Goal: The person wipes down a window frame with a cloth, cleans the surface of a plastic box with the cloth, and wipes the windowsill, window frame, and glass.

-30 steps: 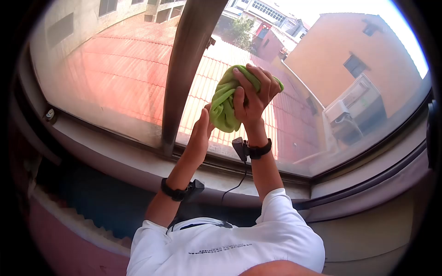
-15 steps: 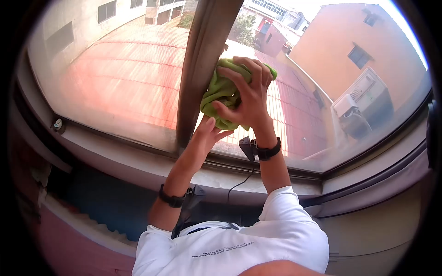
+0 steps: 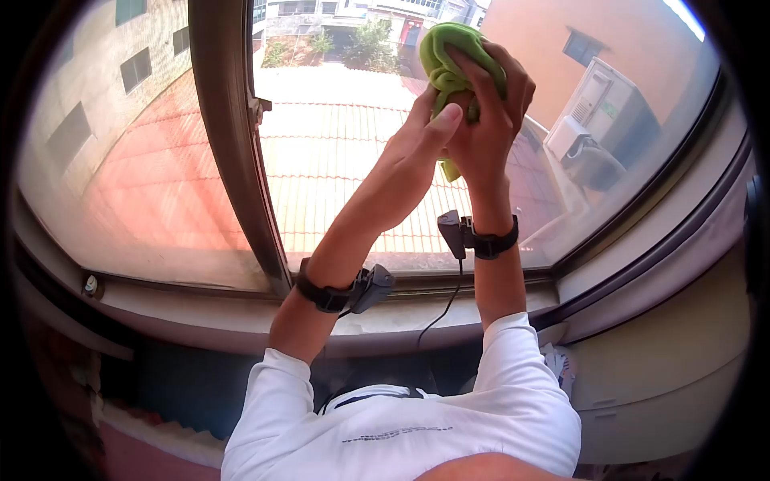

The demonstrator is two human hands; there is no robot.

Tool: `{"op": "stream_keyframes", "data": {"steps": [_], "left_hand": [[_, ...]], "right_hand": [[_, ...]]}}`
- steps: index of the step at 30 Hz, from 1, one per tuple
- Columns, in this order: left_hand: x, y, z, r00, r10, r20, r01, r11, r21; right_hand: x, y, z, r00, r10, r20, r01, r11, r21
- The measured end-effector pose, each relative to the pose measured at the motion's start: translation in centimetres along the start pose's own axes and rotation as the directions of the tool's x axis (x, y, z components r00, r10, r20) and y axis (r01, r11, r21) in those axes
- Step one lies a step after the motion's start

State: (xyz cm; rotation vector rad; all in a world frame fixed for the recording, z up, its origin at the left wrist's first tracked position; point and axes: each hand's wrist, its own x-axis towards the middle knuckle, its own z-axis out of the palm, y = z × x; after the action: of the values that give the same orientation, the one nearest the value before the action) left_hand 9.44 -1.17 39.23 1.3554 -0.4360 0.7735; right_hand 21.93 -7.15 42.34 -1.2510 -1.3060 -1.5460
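Observation:
A crumpled green cloth (image 3: pixel 461 60) is raised in front of the window glass (image 3: pixel 337 160). Wrapped over the cloth from the right, my right hand (image 3: pixel 493 120) is closed on it with bent fingers. My left hand (image 3: pixel 413 160) comes in from below left, its fingertips at the cloth's lower left side and its thumb by my right palm. The left fingertips are partly hidden behind the cloth. One loose end of the cloth hangs below, between my wrists.
A dark upright window frame (image 3: pixel 233 144) with a small latch (image 3: pixel 260 106) stands left of my hands. The sill (image 3: pixel 401 317) runs below my forearms. Both wrists wear black straps with devices, and a cable (image 3: pixel 445 313) hangs from the right one. Beige drawers (image 3: pixel 642 393) are at lower right.
Both hands and the green cloth have moved away from the upright frame, up and to the right across the glass. My left hand has come closer against the cloth. The view has turned right.

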Motion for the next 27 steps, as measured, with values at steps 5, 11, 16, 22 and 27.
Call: {"op": "stream_keyframes", "data": {"steps": [5,11,16,22,27], "left_hand": [[-1.1,-2.1,1.6,0.973,-0.169,0.157,0.134,0.967,0.215],[-4.3,-0.8,-0.6,0.933,0.359,-0.001,-0.289,0.754,0.59],[-6.4,-2.2,-4.0,0.908,0.379,-0.177,-0.104,0.614,0.782],[-5.8,-2.6,-3.7,0.901,0.401,-0.163,-0.115,0.586,0.802],[-1.7,-3.1,0.0,0.903,0.429,0.012,-0.235,0.47,0.851]], "right_hand": [[-1.4,3.3,-3.2,0.979,0.184,-0.089,-0.194,0.974,-0.121],[-1.4,-1.1,1.2,0.972,0.195,-0.132,-0.217,0.958,-0.186],[-4.6,-7.4,5.1,0.994,0.103,0.045,-0.092,0.975,-0.201],[-3.5,-6.6,4.5,0.996,0.052,0.074,-0.04,0.988,-0.149],[-2.5,-0.6,1.2,0.989,0.13,-0.076,-0.145,0.96,-0.24]]}}
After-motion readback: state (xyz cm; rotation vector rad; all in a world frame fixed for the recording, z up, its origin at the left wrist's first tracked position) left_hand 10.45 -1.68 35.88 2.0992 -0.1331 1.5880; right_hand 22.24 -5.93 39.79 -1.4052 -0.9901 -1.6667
